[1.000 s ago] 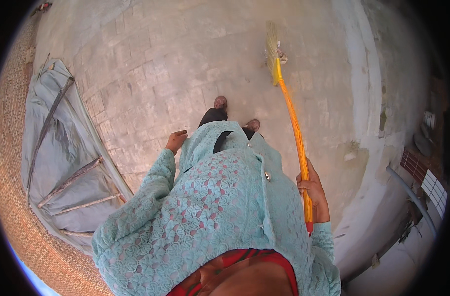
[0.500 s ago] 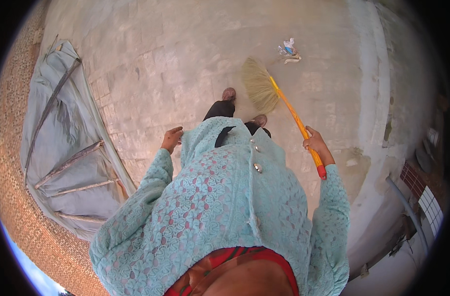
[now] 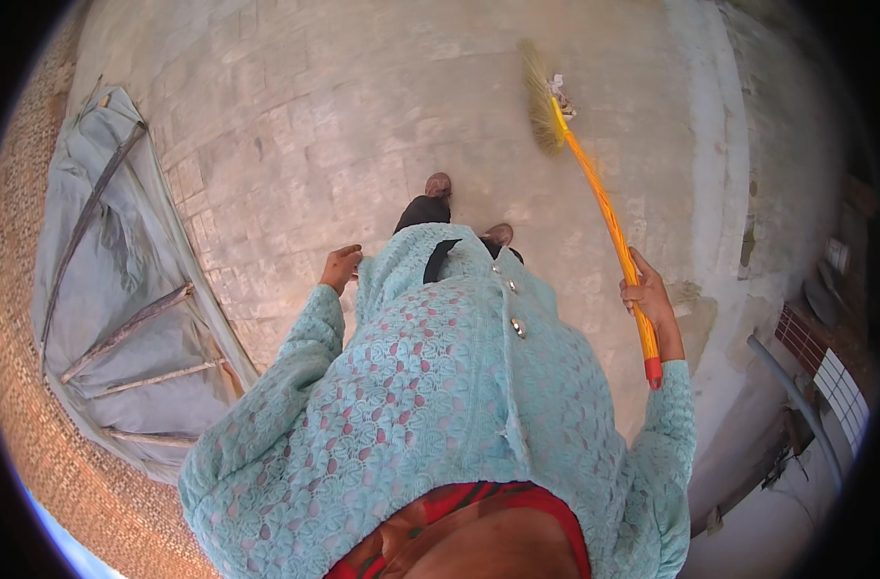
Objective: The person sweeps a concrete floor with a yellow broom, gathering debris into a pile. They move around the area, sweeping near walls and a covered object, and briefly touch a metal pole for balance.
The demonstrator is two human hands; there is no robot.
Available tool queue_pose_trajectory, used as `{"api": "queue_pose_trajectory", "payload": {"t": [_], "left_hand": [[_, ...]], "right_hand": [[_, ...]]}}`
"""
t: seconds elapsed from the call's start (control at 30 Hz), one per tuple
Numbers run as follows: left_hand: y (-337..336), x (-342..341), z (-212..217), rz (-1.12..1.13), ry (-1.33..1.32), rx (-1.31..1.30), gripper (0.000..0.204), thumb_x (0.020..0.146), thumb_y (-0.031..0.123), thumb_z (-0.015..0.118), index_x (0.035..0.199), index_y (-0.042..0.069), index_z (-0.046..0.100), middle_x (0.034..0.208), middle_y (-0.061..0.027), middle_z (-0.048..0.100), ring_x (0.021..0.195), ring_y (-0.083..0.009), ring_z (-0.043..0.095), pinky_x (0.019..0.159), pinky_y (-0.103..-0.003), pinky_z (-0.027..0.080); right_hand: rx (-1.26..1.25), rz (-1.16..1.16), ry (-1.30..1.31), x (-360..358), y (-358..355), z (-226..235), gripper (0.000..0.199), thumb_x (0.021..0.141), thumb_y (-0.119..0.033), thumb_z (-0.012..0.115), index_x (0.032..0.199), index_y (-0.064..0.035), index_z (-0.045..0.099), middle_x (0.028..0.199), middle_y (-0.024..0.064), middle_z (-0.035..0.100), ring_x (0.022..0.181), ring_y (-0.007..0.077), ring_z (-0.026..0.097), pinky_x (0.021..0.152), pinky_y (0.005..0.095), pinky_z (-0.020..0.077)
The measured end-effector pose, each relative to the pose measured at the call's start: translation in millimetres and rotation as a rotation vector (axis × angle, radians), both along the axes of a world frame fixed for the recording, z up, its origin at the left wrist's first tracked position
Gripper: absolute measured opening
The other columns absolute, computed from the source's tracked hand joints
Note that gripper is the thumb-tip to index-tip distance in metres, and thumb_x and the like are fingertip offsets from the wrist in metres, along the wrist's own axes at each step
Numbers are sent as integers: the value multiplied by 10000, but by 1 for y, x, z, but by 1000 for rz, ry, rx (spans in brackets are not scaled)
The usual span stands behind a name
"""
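Note:
My right hand (image 3: 650, 297) is wrapped around the orange handle of a broom (image 3: 604, 207), close to its red end cap. The broom reaches forward, and its straw bristles (image 3: 538, 99) touch the floor edge-on beside a small heap of litter (image 3: 562, 96). The bristles and the yellow collar partly cover this litter. Low at my left side, my left hand (image 3: 341, 268) has its fingers curled together at the edge of my light blue knit cardigan (image 3: 382, 357), seeming to pinch it. My shoes (image 3: 439, 185) stand on the paved floor, behind the broom head.
A grey plastic sheet (image 3: 122, 241) with wooden poles on it lies at the left, along a brick wall (image 3: 25, 386). A pale strip (image 3: 720, 145) runs along the floor at the right. Farther right are a grey pipe (image 3: 797, 400) and a tiled panel (image 3: 838, 391).
The broom has swung forward and slightly right, from beside my feet to the litter, its bristles turning edge-on. My right hand has moved right and slightly back. My left hand has hardly moved.

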State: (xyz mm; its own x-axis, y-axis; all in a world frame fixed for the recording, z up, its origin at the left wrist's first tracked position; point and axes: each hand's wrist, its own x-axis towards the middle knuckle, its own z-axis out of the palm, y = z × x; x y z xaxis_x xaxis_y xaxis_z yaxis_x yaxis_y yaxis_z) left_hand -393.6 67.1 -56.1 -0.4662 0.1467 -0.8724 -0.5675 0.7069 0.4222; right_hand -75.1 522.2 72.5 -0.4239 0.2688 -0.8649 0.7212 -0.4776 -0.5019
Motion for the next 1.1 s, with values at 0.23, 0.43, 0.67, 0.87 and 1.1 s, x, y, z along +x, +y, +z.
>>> {"api": "queue_pose_trajectory", "payload": {"t": [0.23,0.43,0.67,0.87,1.1], "left_hand": [[3,3,-14,-72,13,10,391,770,162,502,1119,-12,509,897,-109,603,691,-156,566,527,-249,455],[11,-6,7,-94,46,-5,401,783,201,481,1132,4,503,943,-104,593,756,-176,572,590,-283,465],[-3,-6,7,1,45,-35,415,788,210,474,1150,7,485,912,-91,583,700,-166,561,589,-285,449],[-10,-3,6,50,13,-29,406,782,195,468,1140,5,492,814,-75,589,606,-143,553,528,-264,421],[-16,-1,-13,48,30,-45,408,767,183,469,1129,-3,498,777,-79,592,587,-150,557,469,-259,412]], "right_hand": [[-201,-67,-38,18,-56,23,854,561,89,503,1337,-96,199,613,41,475,421,103,431,365,225,350],[4,357,-206,15,-26,-74,797,577,90,488,1319,-69,245,592,57,483,428,128,443,382,257,372],[239,329,-159,-34,27,-114,768,589,82,478,1311,-68,263,577,47,477,431,131,445,385,263,382],[160,129,-28,-21,37,-72,801,581,71,503,1322,-85,243,591,47,478,421,118,436,366,242,369],[-13,-300,98,45,-37,39,817,586,59,493,1334,-120,216,675,66,481,412,100,422,356,216,366]]}}
